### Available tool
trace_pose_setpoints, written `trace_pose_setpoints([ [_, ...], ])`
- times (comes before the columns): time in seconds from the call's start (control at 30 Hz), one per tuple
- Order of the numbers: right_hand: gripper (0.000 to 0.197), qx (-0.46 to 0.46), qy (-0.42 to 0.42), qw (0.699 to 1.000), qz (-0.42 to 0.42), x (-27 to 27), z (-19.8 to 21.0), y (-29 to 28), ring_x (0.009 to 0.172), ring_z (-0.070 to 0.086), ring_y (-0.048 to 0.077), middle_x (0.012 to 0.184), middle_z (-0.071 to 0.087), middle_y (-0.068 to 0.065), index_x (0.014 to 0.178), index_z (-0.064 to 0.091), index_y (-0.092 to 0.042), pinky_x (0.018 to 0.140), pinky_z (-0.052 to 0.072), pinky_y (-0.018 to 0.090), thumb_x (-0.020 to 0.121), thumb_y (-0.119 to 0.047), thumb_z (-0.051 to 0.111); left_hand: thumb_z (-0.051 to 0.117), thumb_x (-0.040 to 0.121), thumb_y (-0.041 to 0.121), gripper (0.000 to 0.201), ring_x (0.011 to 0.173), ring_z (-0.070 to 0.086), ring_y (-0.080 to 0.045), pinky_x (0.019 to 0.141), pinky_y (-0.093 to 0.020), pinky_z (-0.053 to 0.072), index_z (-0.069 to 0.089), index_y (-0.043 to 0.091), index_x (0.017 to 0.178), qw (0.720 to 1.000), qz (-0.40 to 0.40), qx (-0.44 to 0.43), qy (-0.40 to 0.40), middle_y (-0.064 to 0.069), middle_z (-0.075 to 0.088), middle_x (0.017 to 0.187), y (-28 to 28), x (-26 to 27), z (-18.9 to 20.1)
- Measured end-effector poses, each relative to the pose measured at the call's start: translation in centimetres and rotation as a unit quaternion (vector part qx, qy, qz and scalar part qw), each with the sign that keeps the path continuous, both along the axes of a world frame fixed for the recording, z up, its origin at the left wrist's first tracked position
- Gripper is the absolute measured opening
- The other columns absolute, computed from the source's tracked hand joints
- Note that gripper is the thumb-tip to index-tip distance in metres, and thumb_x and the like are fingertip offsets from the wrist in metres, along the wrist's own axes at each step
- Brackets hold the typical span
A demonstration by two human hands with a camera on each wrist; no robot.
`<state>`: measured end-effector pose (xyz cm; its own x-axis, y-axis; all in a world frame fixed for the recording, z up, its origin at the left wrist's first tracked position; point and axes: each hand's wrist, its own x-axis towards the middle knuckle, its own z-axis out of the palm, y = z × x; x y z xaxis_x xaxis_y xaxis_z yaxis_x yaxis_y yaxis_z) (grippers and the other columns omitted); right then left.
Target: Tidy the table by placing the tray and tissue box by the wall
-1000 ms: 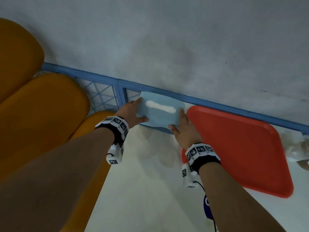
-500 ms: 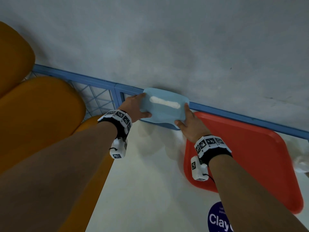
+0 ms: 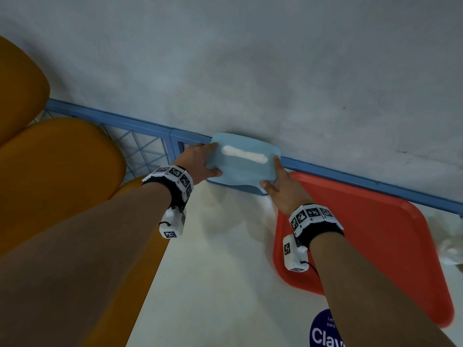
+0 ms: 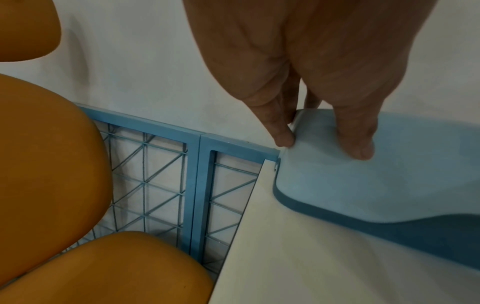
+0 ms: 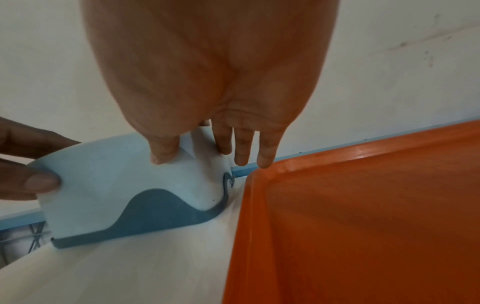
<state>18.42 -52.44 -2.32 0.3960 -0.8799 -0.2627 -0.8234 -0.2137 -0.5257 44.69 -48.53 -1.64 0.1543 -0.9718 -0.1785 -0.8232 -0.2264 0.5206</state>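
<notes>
The light blue tissue box (image 3: 240, 171) stands on the white table (image 3: 213, 271), its back against the wall (image 3: 250, 71); a white tissue shows in its top slot. My left hand (image 3: 200, 164) grips its left end, thumb on the front face (image 4: 376, 185). My right hand (image 3: 275, 186) pinches the right end, thumb in front and fingers behind (image 5: 103, 185). The red tray (image 3: 375, 234) lies flat just right of the box, its far edge along the blue rail; in the right wrist view its corner (image 5: 363, 226) sits close beside the box.
A blue metal rail with a wire grid (image 3: 125, 121) runs along the wall. Orange chair backs (image 3: 57, 171) stand at the left of the table edge. A crumpled white thing (image 3: 448, 236) lies right of the tray, and a blue round sticker (image 3: 323, 331) is at the near edge.
Both hands have carried the tissue box back against the wall and set it level. Their hold on it has not changed. The tray has stayed where it was.
</notes>
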Motion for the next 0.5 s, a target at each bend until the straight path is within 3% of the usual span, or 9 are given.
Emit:
trace_pose_setpoints([
  [0.37,0.075,0.003,0.009,1.0,-0.015,-0.3,0.3,0.8,0.122,0.05,0.034,0.147,0.041,0.016,0.15,-0.006,-0.031,0.101,0.04,0.045,0.096,-0.045,0.044,0.074,0.08,0.04,0.082,0.121,0.052,-0.033,0.104,-0.045,0.046,0.032,0.02,0.149,1.0,-0.008,0.007,-0.008,-0.015,0.05,0.139,0.3,-0.6,0.2],
  [0.5,0.079,0.012,0.014,1.0,-0.012,-0.2,0.5,0.8,0.119,0.053,0.033,0.143,0.046,0.015,0.149,-0.009,-0.032,0.102,0.042,0.044,0.094,-0.046,0.047,0.078,0.077,0.036,0.094,0.128,0.048,-0.034,0.107,-0.045,0.043,0.023,0.025,0.151,0.999,-0.015,0.029,-0.006,-0.015,0.044,0.145,1.1,-1.1,0.9],
])
